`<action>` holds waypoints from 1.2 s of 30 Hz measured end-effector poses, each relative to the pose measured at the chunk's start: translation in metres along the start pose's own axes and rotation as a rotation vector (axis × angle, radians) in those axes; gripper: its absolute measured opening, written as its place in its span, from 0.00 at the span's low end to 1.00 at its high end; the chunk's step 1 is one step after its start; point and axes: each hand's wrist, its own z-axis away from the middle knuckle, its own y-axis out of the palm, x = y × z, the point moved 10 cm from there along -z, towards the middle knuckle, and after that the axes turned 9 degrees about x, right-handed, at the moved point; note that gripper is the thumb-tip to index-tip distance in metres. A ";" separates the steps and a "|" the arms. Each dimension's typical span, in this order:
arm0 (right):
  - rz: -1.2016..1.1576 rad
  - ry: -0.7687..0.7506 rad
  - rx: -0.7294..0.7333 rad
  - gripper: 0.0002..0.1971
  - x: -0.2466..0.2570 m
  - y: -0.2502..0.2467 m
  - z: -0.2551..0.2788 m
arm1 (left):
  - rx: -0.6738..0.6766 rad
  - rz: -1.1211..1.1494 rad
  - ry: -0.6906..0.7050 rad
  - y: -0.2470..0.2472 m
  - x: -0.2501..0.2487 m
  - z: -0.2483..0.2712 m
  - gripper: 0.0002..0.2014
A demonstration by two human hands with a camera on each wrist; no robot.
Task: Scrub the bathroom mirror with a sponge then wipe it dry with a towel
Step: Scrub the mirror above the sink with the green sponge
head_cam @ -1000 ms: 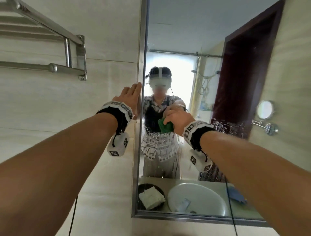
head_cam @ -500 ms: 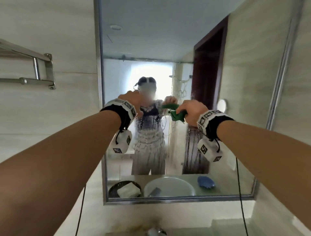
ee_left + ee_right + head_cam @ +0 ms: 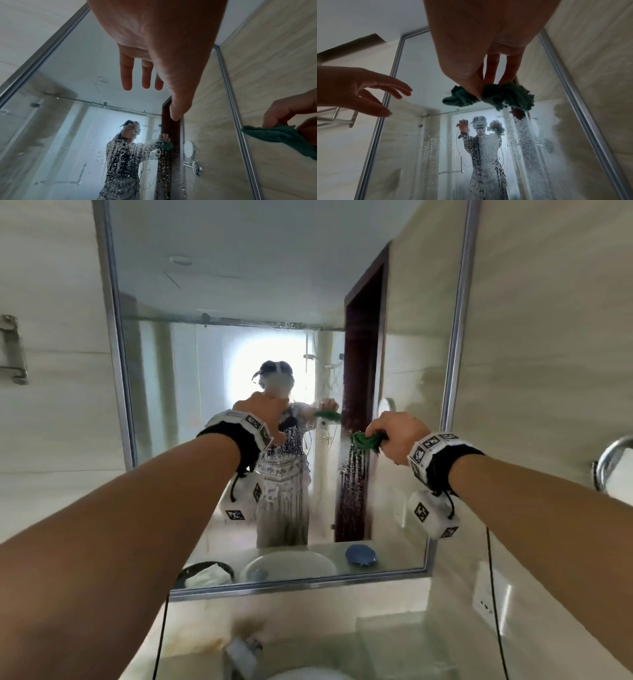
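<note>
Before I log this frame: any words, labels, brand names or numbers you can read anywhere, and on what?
None can be read.
Wrist bands on the left hand and right hand: black-and-white square marker patterns only, no letters or digits.
Wall socket: no legible marking.
Mirror: the reflected patterned clothing is blurred and behind water drops.

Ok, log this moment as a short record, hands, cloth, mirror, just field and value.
right hand: pinches green cloth against the mirror
left hand: fingers straight, holds nothing; contact with glass unclear
mirror state: droplets and streaks across the middle, below the cloth
mirror frame: metal
reflected in mirror: basin, blue object beside it
</note>
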 end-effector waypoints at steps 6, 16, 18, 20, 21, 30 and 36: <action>-0.041 0.047 -0.059 0.21 -0.064 -0.010 0.013 | -0.027 0.022 0.033 -0.006 -0.056 -0.025 0.34; 0.010 0.160 -0.070 0.20 -0.175 0.032 -0.016 | -0.100 0.020 0.157 0.039 -0.154 -0.109 0.40; 0.002 0.181 -0.083 0.19 -0.194 0.041 -0.031 | -0.141 0.014 0.151 0.052 -0.159 -0.133 0.41; -0.008 0.194 -0.095 0.19 -0.209 0.051 -0.046 | -0.168 0.039 0.134 0.064 -0.159 -0.155 0.40; -0.014 0.201 -0.104 0.19 -0.215 0.056 -0.052 | -0.173 0.049 0.131 0.072 -0.160 -0.165 0.39; -0.067 0.208 -0.309 0.14 -0.242 0.057 -0.106 | -0.345 -0.056 0.068 0.101 -0.162 -0.203 0.58; -0.122 0.219 -0.531 0.13 -0.264 0.021 -0.138 | -0.344 -0.081 -0.030 0.119 -0.141 -0.223 0.71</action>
